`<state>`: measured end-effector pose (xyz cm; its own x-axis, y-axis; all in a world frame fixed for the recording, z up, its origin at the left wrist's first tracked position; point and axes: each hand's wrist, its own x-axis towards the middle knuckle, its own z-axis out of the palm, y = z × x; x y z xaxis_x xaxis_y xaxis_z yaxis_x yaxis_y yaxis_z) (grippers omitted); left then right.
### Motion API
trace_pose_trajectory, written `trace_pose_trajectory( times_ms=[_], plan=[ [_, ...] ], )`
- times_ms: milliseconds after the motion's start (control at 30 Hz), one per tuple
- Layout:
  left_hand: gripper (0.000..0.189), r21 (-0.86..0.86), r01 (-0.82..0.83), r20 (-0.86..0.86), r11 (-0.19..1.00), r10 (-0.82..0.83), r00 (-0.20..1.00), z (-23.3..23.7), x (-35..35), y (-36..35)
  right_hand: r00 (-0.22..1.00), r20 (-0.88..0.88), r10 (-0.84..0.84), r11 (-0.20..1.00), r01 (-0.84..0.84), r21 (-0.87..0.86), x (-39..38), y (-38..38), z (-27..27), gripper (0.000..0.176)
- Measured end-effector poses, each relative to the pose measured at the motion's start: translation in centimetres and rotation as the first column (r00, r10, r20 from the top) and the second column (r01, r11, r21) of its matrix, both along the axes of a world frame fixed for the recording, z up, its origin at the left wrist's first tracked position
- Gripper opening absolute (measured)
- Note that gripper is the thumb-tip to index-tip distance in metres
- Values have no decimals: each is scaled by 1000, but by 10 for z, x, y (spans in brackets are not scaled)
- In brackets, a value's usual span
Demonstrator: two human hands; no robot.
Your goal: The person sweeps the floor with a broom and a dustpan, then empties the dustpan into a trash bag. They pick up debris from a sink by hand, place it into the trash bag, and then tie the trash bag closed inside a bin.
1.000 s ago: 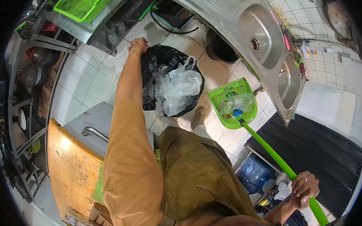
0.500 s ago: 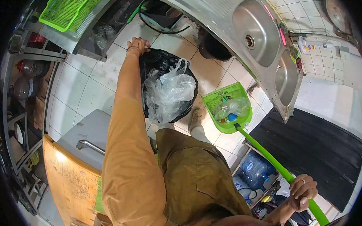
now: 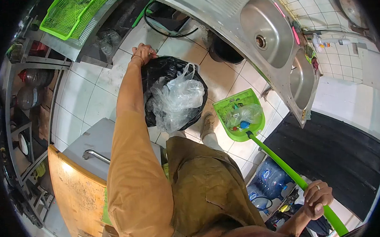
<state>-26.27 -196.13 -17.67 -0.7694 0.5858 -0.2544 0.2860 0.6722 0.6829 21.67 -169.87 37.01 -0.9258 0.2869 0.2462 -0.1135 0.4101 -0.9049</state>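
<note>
My left hand (image 3: 143, 54) is closed on the rim of a black trash bag (image 3: 150, 70), at the bag's far left edge. Crumpled clear plastic bags (image 3: 178, 95) fill the opening of the trash bag. On the right, my right hand (image 3: 318, 199) wraps round the long green handle of a dustpan (image 3: 220, 111). The dustpan is low over the tiles, to the right of the trash bag. In its pan lie a clear plastic piece (image 3: 251, 114), a blue item (image 3: 244, 124) and small bits of litter.
A steel double sink (image 3: 264, 28) runs along the upper right, with a dark bucket (image 3: 224, 50) below its edge. Large water bottles (image 3: 271, 177) stand at lower right beside a black ridged panel (image 3: 327, 155). A wooden board (image 3: 76, 187) and shelves are at left.
My left hand and the trash bag's rim have shifted slightly left and down. My right hand keeps its grip on the dustpan handle, which has hardly moved.
</note>
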Motion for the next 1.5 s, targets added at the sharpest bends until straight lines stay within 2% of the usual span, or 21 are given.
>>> trace_pose_trajectory(
  times_ms=[67, 167, 267, 367, 467, 600, 633, 733, 1133, 1233, 1333, 1433, 1500],
  plan=[
    [7, -64, 32, -154, 997, -42, 987, 24, 12, 1, 1000, 5, 11, 999, -11, 35, -4, -1, 1, 48],
    [15, -48, -13, -151, 999, 5, 989, 42, 9, 0, 1000, -5, 21, 999, -21, 47, -7, -1, 0, 49],
    [32, -22, -170, 22, 985, 171, 985, 69, 13, -1, 999, -8, 37, 999, -37, 36, -8, 1, 2, 49],
    [49, -255, -83, -163, 963, 42, 986, 129, 58, -6, 999, -23, 28, 999, -28, 32, -6, 4, 3, 48],
    [53, -197, -136, -406, 971, 46, 913, 131, 97, -7, 999, -28, 34, 999, -34, 9, -8, 8, 1, 48],
    [40, -164, -32, -550, 986, -64, 833, 98, 102, -3, 997, -31, 72, 997, -71, 10, -14, 8, -10, 47],
    [25, -222, -34, -553, 974, -97, 828, 94, 102, -1, 998, -18, 66, 997, -66, 33, -13, 6, -11, 46],
    [14, -193, -38, -566, 980, -80, 820, 88, 97, -3, 996, -18, 84, 996, -83, 29, -5, 11, -10, 46],
    [10, -37, 9, -515, 999, -26, 857, 111, 88, -22, 998, -53, 19, 1000, -20, -23, 1, 9, -12, 48],
    [9, 17, -32, -547, 999, 36, 837, 118, 76, -26, 998, -56, 23, 999, -24, -32, 4, 12, -11, 48],
    [7, 24, -155, -633, 988, 135, 762, 132, 68, -27, 996, -29, 86, 996, -87, -25, 7, 17, -11, 45],
    [15, 136, -245, -548, 960, 279, 788, 127, 65, -36, 996, -35, 82, 996, -83, -30, 5, 14, -11, 45],
    [23, 183, -338, -534, 923, 382, 754, 131, 76, -47, 996, -51, 70, 997, -71, -27, 7, 12, -9, 44]
  ],
)
